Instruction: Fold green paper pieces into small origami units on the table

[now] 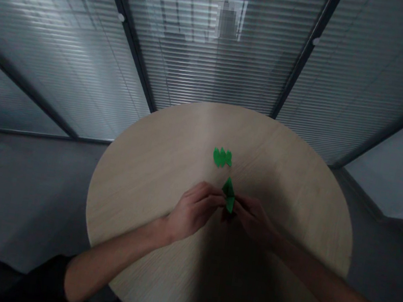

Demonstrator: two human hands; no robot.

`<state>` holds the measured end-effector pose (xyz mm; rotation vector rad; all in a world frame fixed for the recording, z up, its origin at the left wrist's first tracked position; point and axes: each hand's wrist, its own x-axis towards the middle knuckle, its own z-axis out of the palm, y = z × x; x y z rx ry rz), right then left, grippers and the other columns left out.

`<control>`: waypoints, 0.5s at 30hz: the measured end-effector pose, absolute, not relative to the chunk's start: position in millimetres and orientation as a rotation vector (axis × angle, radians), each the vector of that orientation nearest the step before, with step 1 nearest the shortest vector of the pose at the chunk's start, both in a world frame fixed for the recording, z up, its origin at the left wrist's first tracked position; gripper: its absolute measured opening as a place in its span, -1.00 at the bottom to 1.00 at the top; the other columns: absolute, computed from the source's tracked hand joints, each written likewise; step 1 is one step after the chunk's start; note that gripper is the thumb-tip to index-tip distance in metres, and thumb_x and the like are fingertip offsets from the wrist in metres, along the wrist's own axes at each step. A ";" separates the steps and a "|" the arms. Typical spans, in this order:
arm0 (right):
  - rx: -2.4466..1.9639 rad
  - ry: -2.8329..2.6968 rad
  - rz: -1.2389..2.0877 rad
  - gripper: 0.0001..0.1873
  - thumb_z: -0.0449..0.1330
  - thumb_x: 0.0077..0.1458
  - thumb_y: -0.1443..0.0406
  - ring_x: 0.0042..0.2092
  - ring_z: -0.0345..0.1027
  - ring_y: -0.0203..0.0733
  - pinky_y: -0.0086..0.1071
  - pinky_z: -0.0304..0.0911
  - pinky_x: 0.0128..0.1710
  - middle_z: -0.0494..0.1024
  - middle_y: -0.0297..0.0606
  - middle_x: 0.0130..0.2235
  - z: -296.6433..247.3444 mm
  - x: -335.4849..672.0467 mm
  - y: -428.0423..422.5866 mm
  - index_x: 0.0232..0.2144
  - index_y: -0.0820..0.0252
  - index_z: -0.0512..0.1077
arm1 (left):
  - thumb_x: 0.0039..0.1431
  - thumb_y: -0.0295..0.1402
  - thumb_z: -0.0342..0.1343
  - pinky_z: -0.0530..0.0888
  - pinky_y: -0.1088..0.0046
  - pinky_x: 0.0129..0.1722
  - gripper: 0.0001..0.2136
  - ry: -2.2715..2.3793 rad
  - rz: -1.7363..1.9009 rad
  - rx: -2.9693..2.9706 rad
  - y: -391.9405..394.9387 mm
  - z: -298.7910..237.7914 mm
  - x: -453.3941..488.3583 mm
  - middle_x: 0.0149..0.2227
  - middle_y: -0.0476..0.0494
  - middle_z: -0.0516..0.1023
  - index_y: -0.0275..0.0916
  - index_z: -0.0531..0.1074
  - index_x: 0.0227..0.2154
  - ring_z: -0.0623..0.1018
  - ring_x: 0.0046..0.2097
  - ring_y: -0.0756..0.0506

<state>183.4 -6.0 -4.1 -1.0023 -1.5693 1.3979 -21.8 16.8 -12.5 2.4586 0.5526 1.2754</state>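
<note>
A small folded green paper piece (229, 193) stands between my two hands over the middle of a round wooden table (146, 178). My left hand (195, 210) pinches its left side with fingers curled. On the other side my right hand (252, 218) grips it too, fingers closed. Its pointed tip rises above my fingers; the lower part is hidden between them. A second green folded paper shape (222, 157) with several points lies flat on the table just beyond my hands.
Glass walls with horizontal blinds and dark frames (127, 37) stand behind the table. Grey floor (26, 187) surrounds the table on the left and right.
</note>
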 end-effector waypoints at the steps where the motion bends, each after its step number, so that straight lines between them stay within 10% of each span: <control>1: -0.997 -1.563 1.408 -0.53 0.13 0.30 -0.02 -0.45 0.43 -0.27 -0.41 0.34 -0.42 0.56 -0.25 -0.48 -3.0 183.8 -6.0 -0.43 0.23 0.48 | 0.31 -0.61 0.06 0.53 0.29 -0.12 -0.76 0.516 1.265 2.491 17.4 -12.8 -23.1 -0.07 -0.27 0.54 -0.27 0.44 -0.03 0.51 -0.08 -0.14; 15: -1.016 -1.570 1.419 -0.59 0.17 0.27 0.00 -0.40 0.48 -0.25 -0.39 0.41 -0.36 0.57 -0.25 -0.42 -2.6 188.6 -4.8 -0.38 0.22 0.53 | 0.40 -0.40 0.04 0.60 0.24 -0.18 -0.75 0.648 1.143 2.568 12.2 -6.0 -25.2 -0.08 -0.31 0.55 -0.18 0.53 0.04 0.59 -0.10 -0.18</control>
